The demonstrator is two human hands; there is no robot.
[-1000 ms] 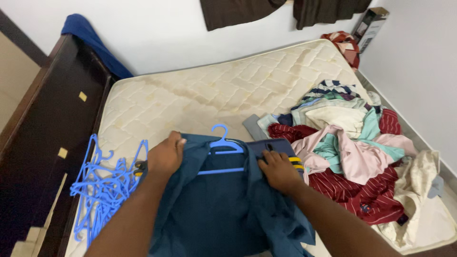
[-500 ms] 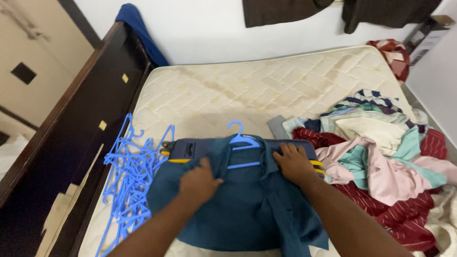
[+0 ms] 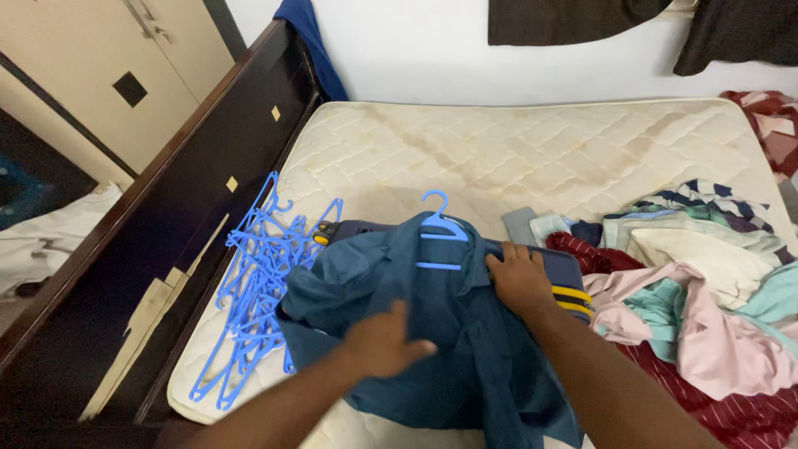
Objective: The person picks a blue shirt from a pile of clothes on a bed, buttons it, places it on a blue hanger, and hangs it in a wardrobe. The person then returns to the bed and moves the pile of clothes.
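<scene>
Shirt [image 3: 432, 333] first: a dark teal one lies spread across the near part of the mattress [image 3: 499, 158], with a blue plastic hanger [image 3: 441, 237] slipped inside its neck so that only the hook and the top bars show above the collar. It rests partly on a dark flat case [image 3: 565, 278] with yellow trim, which gives a firm, raised surface under the collar. The right hand [image 3: 519, 278] lies flat and open, fingers spread, pressing the shirt's shoulder down just beside the hanger, apparently to keep cloth and hanger from sliding. The left hand [image 3: 386, 341] sits lower on the shirt's front, fingers loosely extended and blurred; it seems to be touching the fabric rather than gripping it, though whether it pinches any cloth I cannot tell. To the left, a tangled heap of matching blue hangers [image 3: 253, 287] lies on the mattress edge, near the left hand, against the dark wooden bed frame [image 3: 191, 175]. To the right, a pile of mixed clothes [image 3: 706, 291], pink, cream, striped red and pale green, sits just beside the case. A blue cloth [image 3: 307, 37] hangs over the frame's far corner, and dark curtains [image 3: 582, 17] hang on the white wall.
</scene>
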